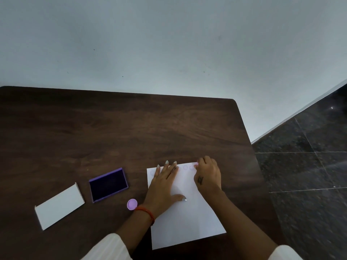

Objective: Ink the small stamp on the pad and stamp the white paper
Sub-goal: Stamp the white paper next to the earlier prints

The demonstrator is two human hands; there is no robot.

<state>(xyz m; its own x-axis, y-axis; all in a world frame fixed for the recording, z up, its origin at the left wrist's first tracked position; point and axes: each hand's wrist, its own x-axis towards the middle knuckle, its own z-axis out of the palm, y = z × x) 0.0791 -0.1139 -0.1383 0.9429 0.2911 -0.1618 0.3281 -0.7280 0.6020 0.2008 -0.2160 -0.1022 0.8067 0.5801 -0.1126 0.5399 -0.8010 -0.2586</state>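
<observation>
The white paper (185,218) lies on the right part of a dark wood-grain table (112,132), its near right corner close to the table's right edge. The sheet is smooth, rectangular and turned slightly askew. A row of faint round violet stamp marks (188,167) runs along its far edge.

The left hand (163,190) lies flat on the paper's left half, palm down, fingers spread and extended, thumb out to the right, gripping nothing. A red thread band (146,212) circles that wrist.

The right hand (208,175) is at the paper's far right corner, fingers curled downward and bunched. A small pink part (196,164) shows at the fingertips, likely the small stamp; the grip itself is hidden behind the knuckles, so the exact hold cannot be told.

Left of the paper and apart from it sits the ink pad (108,184), a rectangular violet tray with a dark matte surface, uncovered. Near the left wrist lies a round lilac cap (132,204), smooth. Further left rests a flat white rectangular lid (59,206).

The far half of the table is open. A pale wall (169,44) stands behind; a dark glossy tiled floor (309,156) is on the right.
</observation>
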